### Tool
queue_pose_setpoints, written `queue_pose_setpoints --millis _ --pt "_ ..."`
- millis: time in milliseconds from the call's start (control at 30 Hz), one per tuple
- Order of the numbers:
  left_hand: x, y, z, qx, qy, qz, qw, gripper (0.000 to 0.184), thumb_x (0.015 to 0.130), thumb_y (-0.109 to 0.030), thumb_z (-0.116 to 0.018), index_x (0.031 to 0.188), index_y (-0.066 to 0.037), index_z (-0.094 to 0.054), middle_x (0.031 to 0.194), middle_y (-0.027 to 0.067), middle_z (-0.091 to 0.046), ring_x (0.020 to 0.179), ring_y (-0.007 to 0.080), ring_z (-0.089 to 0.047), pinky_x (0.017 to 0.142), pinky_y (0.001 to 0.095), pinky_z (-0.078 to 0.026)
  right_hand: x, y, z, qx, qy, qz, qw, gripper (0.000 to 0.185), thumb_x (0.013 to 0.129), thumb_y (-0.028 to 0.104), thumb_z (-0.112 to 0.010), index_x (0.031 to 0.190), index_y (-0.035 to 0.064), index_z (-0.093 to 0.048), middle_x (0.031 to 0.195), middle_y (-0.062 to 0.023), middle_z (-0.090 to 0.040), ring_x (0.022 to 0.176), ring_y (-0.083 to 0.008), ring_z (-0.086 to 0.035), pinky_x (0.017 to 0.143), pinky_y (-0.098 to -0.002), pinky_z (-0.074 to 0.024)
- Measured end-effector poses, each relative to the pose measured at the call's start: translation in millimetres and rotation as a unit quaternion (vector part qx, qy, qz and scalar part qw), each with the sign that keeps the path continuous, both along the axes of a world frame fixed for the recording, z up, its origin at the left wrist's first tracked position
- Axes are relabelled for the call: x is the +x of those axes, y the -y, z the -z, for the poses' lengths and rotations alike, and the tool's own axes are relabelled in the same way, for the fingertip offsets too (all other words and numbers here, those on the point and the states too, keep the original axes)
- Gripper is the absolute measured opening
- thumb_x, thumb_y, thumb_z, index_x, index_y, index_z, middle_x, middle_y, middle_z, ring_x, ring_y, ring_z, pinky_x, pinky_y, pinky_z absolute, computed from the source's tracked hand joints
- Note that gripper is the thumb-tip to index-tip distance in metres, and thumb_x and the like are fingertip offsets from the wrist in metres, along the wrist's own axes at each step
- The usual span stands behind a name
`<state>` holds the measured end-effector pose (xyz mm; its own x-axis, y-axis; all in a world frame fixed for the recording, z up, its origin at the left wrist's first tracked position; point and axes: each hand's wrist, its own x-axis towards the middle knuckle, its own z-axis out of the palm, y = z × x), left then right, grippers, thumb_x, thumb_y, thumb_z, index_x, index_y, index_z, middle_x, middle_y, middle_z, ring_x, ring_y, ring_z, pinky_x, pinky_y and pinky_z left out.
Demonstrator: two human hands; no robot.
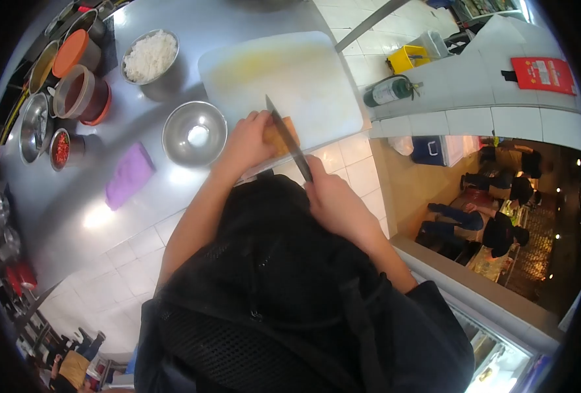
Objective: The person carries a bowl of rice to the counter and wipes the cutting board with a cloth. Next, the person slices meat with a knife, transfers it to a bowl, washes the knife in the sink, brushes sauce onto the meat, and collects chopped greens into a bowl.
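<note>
On a white cutting board (pixel 326 78), left hand (pixel 250 143) clamped on an orange-brown block (pixel 278 140), right hand (pixel 335 202) gripping a kitchen knife (pixel 286 134).

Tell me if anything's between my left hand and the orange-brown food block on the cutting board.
Nothing visible does: your left hand touches the food block. The knife in your right hand crosses over the block, right of your left hand.

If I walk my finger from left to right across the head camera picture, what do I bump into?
Cup of red bits → purple cloth → shiny bowl → left hand → knife → right hand → fire extinguisher → red flat thing.
</note>
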<state>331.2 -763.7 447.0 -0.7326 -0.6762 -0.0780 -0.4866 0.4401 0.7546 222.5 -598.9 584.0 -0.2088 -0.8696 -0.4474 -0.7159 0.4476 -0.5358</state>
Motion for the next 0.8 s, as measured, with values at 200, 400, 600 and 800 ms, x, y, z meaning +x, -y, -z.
queue_pose_setpoints --millis 200,400,600,800 --pt "1 0 5 0.0 -0.021 0.009 1.0 0.047 0.066 -0.014 -0.072 0.108 -0.002 -0.056 0.107 0.017 -0.059 0.099 0.0381 -0.058 0.087 0.0446 -0.048 1 5 13 0.05 -0.021 -0.002 0.999 0.029 0.088 0.005 -0.049 0.113 -0.0067 -0.04 0.081 -0.0315 -0.062 0.078 -0.0502 -0.061 0.072 -0.0583 -0.0471" --pt "2 3 0 0.012 0.02 0.024 0.999 0.043 0.068 -0.013 -0.072 0.106 -0.002 -0.057 0.107 0.0161 -0.058 0.102 0.0377 -0.056 0.088 0.0448 -0.047 -7 24 87 -0.004 -0.021 0.018 1.0 0.028 0.086 0.003 -0.048 0.111 -0.0082 -0.04 0.081 -0.0334 -0.062 0.08 -0.051 -0.061 0.073 -0.0589 -0.0469" --pt "-41 49 -66 -0.167 -0.123 -0.054 0.977 0.021 0.077 -0.011 -0.063 0.097 -0.004 -0.062 0.105 0.0157 -0.057 0.099 0.0351 -0.057 0.089 0.0436 -0.046 0 12 125 -0.016 -0.001 0.076 0.997 0.02 0.096 0.01 -0.045 0.109 -0.0039 -0.038 0.076 -0.0336 -0.06 0.075 -0.0516 -0.059 0.067 -0.0592 -0.0441" --pt "-92 51 10 -0.289 0.029 0.109 0.951 0.028 0.079 -0.011 -0.059 0.107 -0.008 -0.063 0.11 0.0078 -0.058 0.103 0.0284 -0.055 0.088 0.0442 -0.044 -1 14 139 -0.042 0.003 0.106 0.994 0.021 0.096 0.011 -0.048 0.11 -0.0021 -0.039 0.075 -0.0334 -0.06 0.076 -0.0526 -0.059 0.067 -0.0594 -0.044"
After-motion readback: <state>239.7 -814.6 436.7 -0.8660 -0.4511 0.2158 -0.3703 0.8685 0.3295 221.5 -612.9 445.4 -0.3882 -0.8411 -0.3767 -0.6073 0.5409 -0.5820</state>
